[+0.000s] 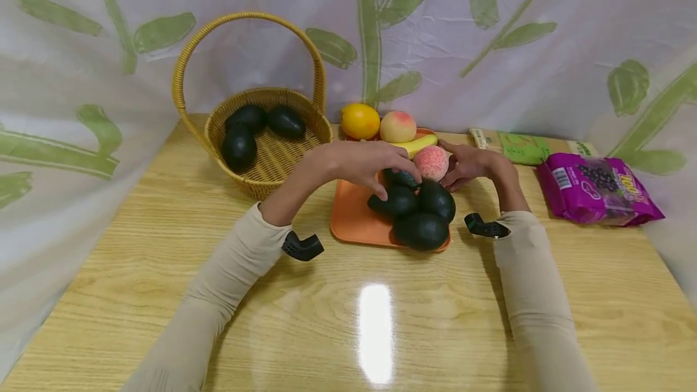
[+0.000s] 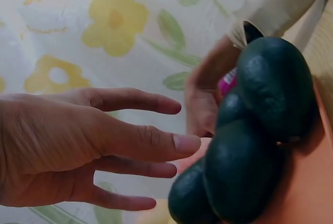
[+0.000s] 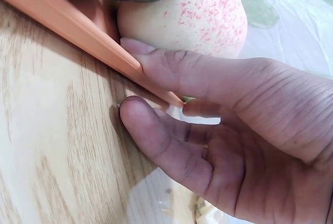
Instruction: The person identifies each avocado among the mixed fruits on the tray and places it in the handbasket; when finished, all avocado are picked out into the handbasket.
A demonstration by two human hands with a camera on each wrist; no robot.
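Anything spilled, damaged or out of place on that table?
Nothing looks spilled or damaged. One oddity: in the head view, the nearest avocado covers part of the near rim of the orange tray, by its right corner, so it looks perched at the edge. Whether it overhangs, I can't tell.

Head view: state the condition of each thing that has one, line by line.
Basket: upright, handle raised, three dark green fruits inside.
Tray: loaded with mixed fruit.
Banana: unpeeled, partly hidden.
Purple packet: lying down; whether sealed, unclear.
Brown-green packet: lying flat.
Left hand: fingers spread, above the tray.
Right hand: thumb at the tray's rim; firm grip unclear.
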